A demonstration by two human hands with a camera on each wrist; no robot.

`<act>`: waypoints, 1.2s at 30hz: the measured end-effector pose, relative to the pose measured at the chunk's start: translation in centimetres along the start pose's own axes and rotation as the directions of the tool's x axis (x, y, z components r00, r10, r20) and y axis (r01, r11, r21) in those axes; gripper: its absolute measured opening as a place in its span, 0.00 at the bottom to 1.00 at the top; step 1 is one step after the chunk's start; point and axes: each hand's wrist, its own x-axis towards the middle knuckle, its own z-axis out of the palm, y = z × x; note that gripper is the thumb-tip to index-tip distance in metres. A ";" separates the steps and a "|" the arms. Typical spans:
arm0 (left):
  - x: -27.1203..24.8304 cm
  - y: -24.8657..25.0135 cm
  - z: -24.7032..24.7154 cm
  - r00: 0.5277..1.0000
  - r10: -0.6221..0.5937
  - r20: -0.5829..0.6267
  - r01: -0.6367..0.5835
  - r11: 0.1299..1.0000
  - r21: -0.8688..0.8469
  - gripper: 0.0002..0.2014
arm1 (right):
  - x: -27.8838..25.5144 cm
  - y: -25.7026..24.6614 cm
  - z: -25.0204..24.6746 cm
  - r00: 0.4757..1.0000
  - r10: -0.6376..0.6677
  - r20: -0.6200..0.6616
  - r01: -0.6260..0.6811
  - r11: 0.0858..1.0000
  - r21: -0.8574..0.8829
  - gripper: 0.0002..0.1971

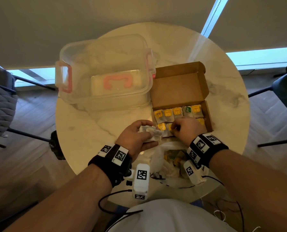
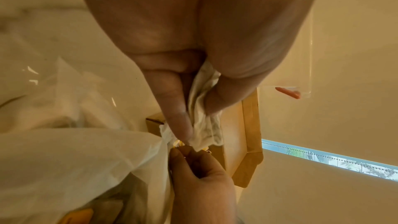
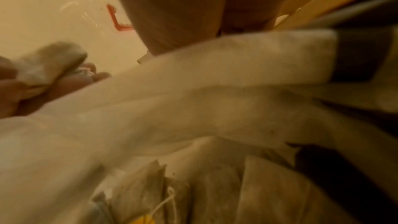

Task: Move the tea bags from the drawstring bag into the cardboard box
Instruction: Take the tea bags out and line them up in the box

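Placement step, I judge: my right hand (image 1: 185,129) pinches a tea bag into the cardboard box (image 1: 207,114), left hand (image 1: 137,134) clutching spare tea bags (image 1: 150,133) to feed next.

Your left hand (image 1: 136,136) is raised, fingers and thumb curled in a grip on a small bunch of tea bags (image 1: 150,133). Your right hand (image 1: 186,129) reaches forward, knuckles up, fingertips pinched together. Both forearms extend forward.
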 end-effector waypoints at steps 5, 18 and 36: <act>-0.2 0.0 0.8 0.997 0.008 -0.079 -0.008 1.000 -0.005 0.08 | -1.3 0.0 -1.6 0.967 -0.192 -0.169 0.218 0.963 0.155 0.07; -1.1 0.2 5.4 0.999 -0.034 0.018 0.036 0.991 -0.132 0.16 | -5.8 1.1 -3.8 0.888 -0.391 -0.243 0.449 0.850 0.274 0.11; 0.4 -0.7 1.7 0.997 -0.017 -0.081 0.021 0.999 0.049 0.13 | 1.3 0.5 -2.4 0.976 0.130 -0.174 -0.009 0.824 0.567 0.05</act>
